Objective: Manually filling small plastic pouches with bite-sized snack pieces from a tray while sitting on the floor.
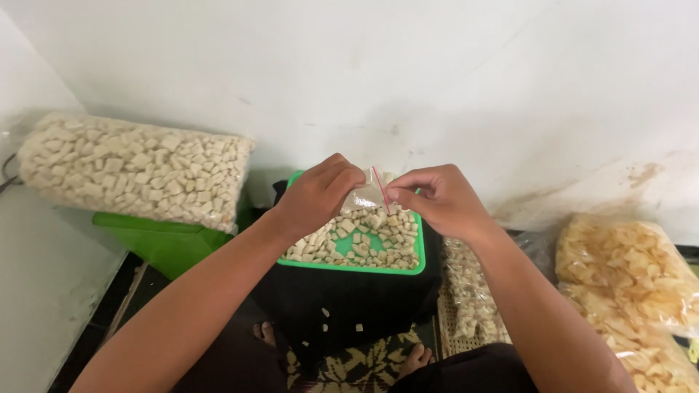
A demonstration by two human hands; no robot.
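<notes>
Left hand (320, 191) and right hand (435, 195) each pinched the top edge of a small clear bag (370, 196), held over the green tray (349, 266) of pale cracker pieces (364, 240). Risk: a slipping pinch would likely spill the contents toward the floor mat (364, 364).

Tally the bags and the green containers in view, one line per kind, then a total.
Large bag of pale cubes: 1
Large bag of yellowish chips: 1
Bag of small pale pieces by the right arm: 1
Small clear bag pinched by left hand and right hand: 1
Green tray: 1
Green bin: 1
Total: 6
</notes>
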